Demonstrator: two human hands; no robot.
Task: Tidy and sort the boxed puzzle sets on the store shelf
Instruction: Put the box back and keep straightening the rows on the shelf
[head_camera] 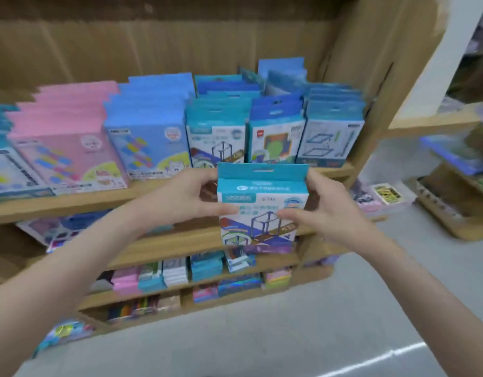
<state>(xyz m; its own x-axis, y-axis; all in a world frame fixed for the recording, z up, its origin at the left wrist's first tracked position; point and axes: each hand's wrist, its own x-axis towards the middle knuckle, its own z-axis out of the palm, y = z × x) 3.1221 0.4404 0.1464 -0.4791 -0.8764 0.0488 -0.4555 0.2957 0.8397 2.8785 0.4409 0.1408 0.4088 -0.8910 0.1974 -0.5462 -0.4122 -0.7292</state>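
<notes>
Puzzle box of teal and white card with a cube picture (263,205) is out in front of the wooden shelf (153,191), pinched by left hand (186,197) and right hand (327,210), so keep it straight and slide it in behind the matching teal stack (217,131).

Shop aisle, toy and stationery section.
Tiered wooden shelves (164,190) packed with rows of identical boxed sets: pink boxes (69,148), blue boxes (150,131), teal hang-tab boxes (217,131), several deep. More packaged goods on lower tiers and on a neighbouring rack (452,170) across the grey floor (262,336).
</notes>
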